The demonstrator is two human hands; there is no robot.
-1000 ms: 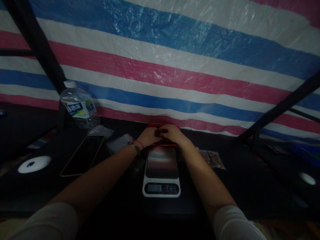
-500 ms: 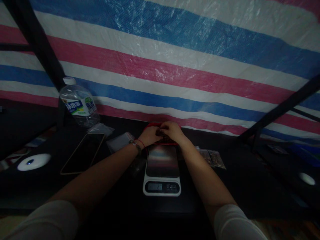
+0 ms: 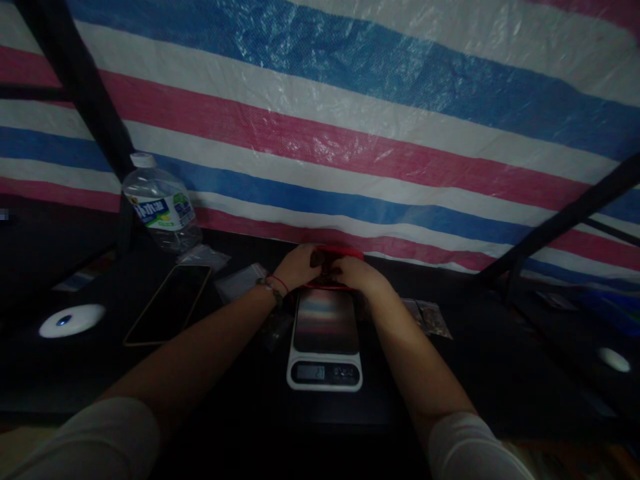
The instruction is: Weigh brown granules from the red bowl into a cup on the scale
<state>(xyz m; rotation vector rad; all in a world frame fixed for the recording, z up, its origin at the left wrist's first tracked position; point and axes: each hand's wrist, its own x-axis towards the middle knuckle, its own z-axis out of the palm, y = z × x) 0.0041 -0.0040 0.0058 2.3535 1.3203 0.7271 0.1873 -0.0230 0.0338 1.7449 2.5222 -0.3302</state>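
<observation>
The left hand [image 3: 299,265] and right hand [image 3: 359,275] both rest in a red tray [image 3: 345,252] at the far end of the scale [image 3: 325,341]; their fingers curl over dark pieces there; whether they grip any cannot be told; a phone [image 3: 167,303] lies left on the surface [image 3: 500,360].

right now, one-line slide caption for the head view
Both hands, left hand and right hand, meet at a red-rimmed container just behind a kitchen scale on a dark table.

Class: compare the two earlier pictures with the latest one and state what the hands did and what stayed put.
Both hands shifted slightly: the left hand and right hand stay together over the red tray behind the scale, fingering dark bits in it. Nothing was clearly let go. Scale, phone, bottle and small bags did not move.
</observation>
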